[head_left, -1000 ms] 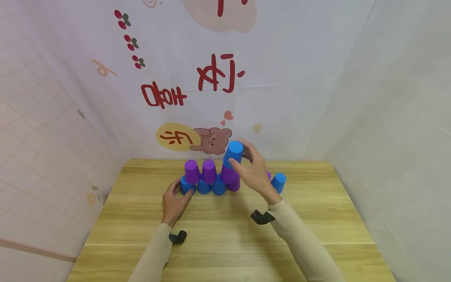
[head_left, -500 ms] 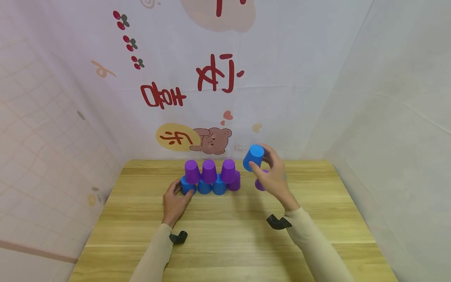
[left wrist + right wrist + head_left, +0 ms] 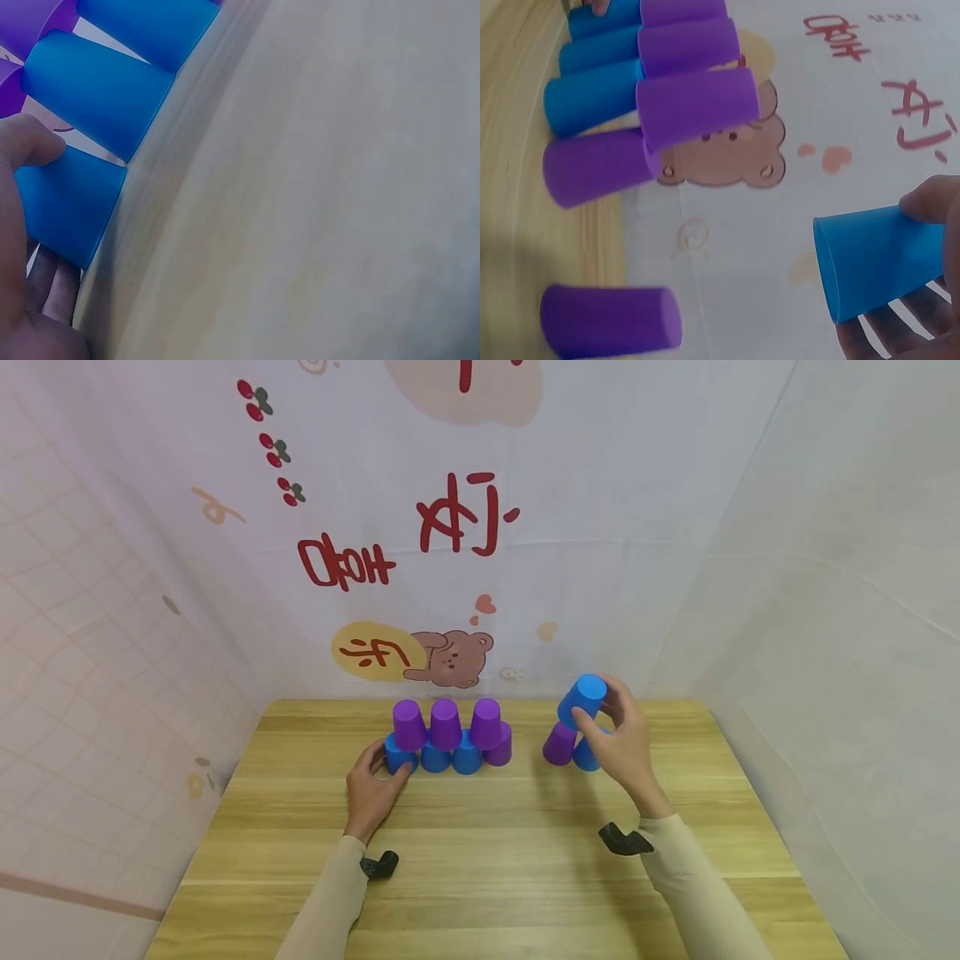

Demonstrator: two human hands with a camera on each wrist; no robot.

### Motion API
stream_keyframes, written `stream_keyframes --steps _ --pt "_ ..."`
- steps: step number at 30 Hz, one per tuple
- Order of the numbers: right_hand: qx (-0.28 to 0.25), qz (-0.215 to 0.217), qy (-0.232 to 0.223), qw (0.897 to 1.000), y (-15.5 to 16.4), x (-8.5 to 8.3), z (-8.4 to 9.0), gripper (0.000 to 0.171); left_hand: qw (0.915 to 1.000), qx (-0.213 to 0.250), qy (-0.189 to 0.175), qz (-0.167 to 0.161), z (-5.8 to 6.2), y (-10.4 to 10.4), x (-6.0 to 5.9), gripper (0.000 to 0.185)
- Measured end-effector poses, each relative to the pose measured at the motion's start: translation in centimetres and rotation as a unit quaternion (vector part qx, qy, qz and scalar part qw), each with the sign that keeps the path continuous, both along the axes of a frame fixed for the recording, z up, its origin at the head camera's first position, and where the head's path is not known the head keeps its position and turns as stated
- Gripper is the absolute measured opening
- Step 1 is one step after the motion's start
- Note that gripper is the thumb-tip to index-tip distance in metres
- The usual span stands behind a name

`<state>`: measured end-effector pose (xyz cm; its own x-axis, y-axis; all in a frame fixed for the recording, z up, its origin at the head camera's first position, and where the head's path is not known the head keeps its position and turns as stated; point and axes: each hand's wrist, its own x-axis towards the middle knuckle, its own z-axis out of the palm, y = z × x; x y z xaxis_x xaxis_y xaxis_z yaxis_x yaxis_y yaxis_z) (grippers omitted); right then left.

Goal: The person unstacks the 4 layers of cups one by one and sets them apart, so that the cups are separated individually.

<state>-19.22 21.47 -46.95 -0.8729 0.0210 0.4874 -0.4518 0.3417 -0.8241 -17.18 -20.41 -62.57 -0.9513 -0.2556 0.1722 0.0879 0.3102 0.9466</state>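
In the head view, your cup stack (image 3: 446, 727) stands on the desk (image 3: 465, 860) in two tiers: three blue cups and a purple one below, three purple cups above, bridging the joints. Your left grip (image 3: 377, 787) is closed around the end blue cup (image 3: 401, 755) at the stack's lower left corner. Right of the stack, your right grip (image 3: 621, 742) holds the lifted blue cup (image 3: 582, 702) mouth down, slightly tilted; below it, a loose purple cup (image 3: 558, 745) and a loose blue cup (image 3: 587, 754) stand on the desk. The left wrist view shows your thumb bent against one side of the end cup, fingers on the other. In the right wrist view, thumb and fingers pinch the lifted cup's sides, its rim free, well apart from the stack. Judging from this, two tiers are done, and three cups have yet to join the stack.
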Motion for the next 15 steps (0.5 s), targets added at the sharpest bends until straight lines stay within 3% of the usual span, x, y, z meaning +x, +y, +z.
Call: stream_keyframes --steps 15 --pt "-0.025 -0.045 -0.009 0.999 4.0 -0.1 -1.7 0.061 1.0 0.002 -0.002 -0.004 0.0 0.0 0.0 0.066"
